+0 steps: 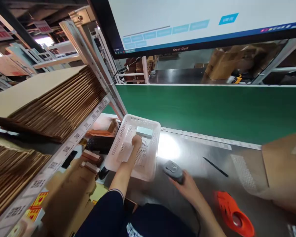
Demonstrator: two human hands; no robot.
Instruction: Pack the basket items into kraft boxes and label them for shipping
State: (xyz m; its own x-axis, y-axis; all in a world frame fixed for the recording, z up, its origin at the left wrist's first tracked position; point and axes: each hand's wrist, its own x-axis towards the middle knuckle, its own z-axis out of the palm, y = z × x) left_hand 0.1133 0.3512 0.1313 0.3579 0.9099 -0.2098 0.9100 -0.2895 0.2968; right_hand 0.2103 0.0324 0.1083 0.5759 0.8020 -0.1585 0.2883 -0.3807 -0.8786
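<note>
My left hand reaches down into a white plastic basket with perforated walls. Its fingers are curled at the near edge of a pale, flat box lying inside. A small white piece with print shows just right of the fingers; whether I grip it or the box is hidden. Over the metal table, right of the basket, my right hand is wrapped around a grey barcode scanner, its head pointing toward the basket.
A red-orange tape dispenser and a black pen lie on the metal table. At right stands a cardboard box. Behind runs a green conveyor belt, below a monitor. Stacked flat cartons fill the left shelf.
</note>
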